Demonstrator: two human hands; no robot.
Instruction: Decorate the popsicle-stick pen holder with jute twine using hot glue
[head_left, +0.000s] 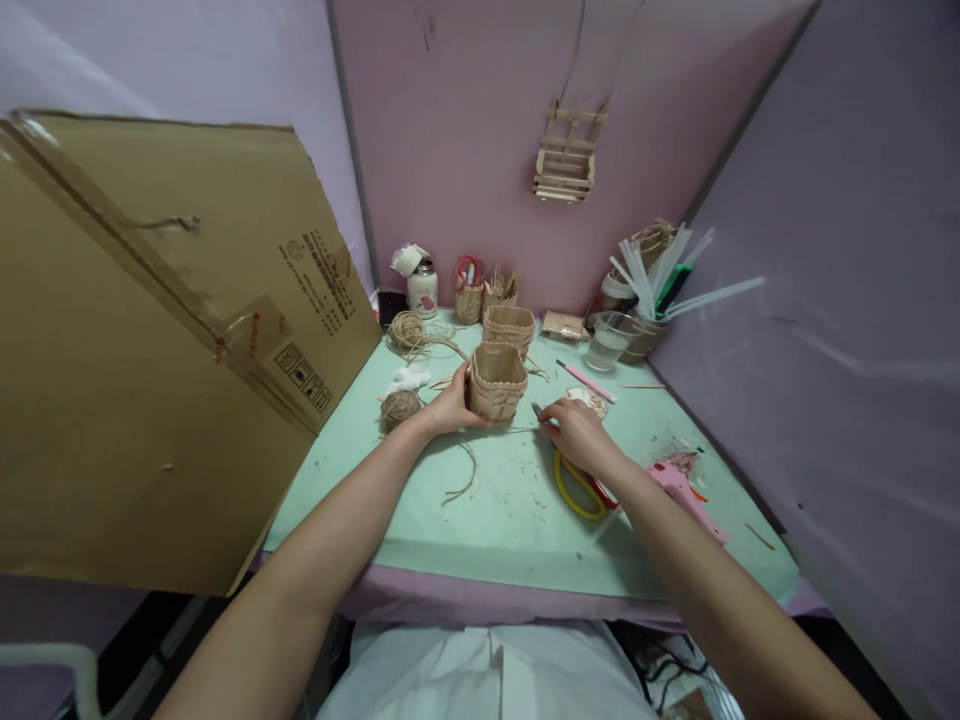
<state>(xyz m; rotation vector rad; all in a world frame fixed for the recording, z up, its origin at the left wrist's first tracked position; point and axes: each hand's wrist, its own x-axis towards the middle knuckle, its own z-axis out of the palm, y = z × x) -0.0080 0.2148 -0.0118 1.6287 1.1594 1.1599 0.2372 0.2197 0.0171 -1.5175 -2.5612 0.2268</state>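
Observation:
My left hand (452,405) is wrapped round the left side of a small square woven basket (497,385), which stands upright on the table. A thin strand of twine (517,430) runs from the basket's base toward my right hand (574,430). The fingers of that hand are pinched together low over the table; what is between them is hidden. Under and beside it lie scissors with yellow and red handles (577,490), and a metal tip shows just past the fingertips. A second woven basket (510,322) stands right behind the first.
On the left are a twine ball (400,408), a coil of cord (407,332) and a big cardboard box (172,350). To the right lie a pink glue gun (686,497), a pink pen (586,381) and a clear cup (606,345). A loose twine piece (466,480) lies in front.

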